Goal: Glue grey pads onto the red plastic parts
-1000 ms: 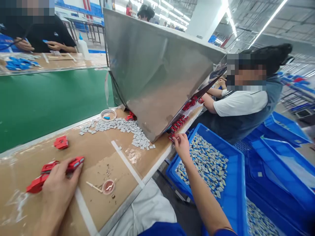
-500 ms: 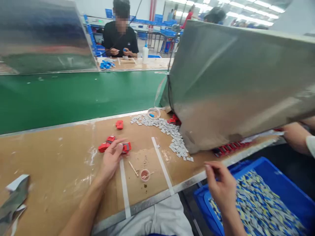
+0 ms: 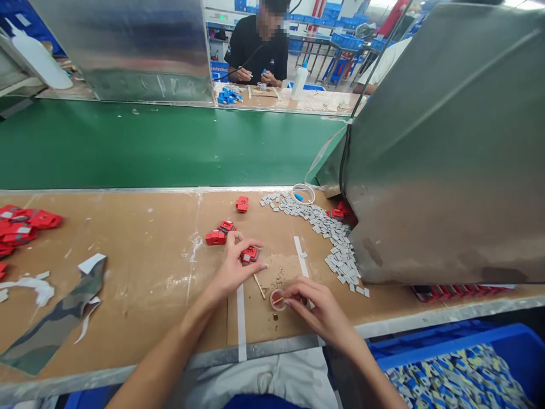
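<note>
My left hand (image 3: 233,266) is around a small red plastic part (image 3: 250,255) with a light grey square on its face, the index finger above it and the thumb below. Just behind that hand lie two more red parts (image 3: 216,237), and another red part (image 3: 242,204) sits farther back. With fingertips pinched together, my right hand (image 3: 313,301) holds a thin stick (image 3: 278,300) whose end dips into a small round cup (image 3: 273,307) of brownish content. A second stick (image 3: 259,287) lies on the cardboard left of the cup.
Many grey tiles (image 3: 330,227) and a tape roll (image 3: 313,200) lie right of centre, beside a large metal panel (image 3: 443,170). Red parts (image 3: 25,224) are piled far left, near a camouflage strip (image 3: 59,324). A blue bin (image 3: 523,346) stands lower right. Across the green belt (image 3: 162,147) a person (image 3: 259,51) works.
My right hand has come left from above the blue bin to the cup and grasped the stick. My left hand has drawn the red part slightly closer. The view has turned left.
</note>
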The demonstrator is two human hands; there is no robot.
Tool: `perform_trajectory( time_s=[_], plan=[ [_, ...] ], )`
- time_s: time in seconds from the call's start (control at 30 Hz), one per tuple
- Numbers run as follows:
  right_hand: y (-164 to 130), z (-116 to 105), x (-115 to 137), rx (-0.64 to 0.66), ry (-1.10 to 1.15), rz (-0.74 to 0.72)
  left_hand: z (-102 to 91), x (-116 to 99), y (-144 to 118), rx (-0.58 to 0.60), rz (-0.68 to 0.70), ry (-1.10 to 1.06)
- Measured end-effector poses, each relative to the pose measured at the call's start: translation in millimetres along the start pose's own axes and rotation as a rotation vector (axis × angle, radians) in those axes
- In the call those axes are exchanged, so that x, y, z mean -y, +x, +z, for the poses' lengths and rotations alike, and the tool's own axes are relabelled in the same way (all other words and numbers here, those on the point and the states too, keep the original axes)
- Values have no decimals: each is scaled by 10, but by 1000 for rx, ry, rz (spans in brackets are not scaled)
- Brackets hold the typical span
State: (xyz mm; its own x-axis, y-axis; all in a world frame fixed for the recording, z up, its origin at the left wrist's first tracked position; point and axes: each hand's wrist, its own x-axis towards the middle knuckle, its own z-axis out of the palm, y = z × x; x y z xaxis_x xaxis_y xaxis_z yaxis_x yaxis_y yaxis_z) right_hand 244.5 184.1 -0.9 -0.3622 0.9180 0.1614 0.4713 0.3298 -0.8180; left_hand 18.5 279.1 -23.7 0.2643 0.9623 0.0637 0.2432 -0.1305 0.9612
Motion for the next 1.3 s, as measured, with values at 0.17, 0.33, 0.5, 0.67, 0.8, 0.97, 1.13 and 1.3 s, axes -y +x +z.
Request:
perform_trajectory(
  time_s=[0.17,0.33,0.5,0.67,0.8,0.97,1.13,1.3],
  plan=[
    [-6,48,65,95,97,32,-11,41,3,124,214,201],
    [-37,97,19,69,96,23,-70,181,55,147,313,370],
    [-90,83,-24,-62,85,-8,-189,192,70,179,355,683],
    [-145,120,-109,-178,178,46,-202,67,34,84,224,879],
    [-176,160,-198,-273,208,125,-140,29,37,15,137,955],
    [-169,159,-187,-219,163,181,-227,9,29,-28,192,950],
    [-148,148,-74,-172,94,116,-354,65,49,-28,203,818],
    [-154,171,-9,-203,113,29,-313,124,94,-85,134,626]
  ],
)
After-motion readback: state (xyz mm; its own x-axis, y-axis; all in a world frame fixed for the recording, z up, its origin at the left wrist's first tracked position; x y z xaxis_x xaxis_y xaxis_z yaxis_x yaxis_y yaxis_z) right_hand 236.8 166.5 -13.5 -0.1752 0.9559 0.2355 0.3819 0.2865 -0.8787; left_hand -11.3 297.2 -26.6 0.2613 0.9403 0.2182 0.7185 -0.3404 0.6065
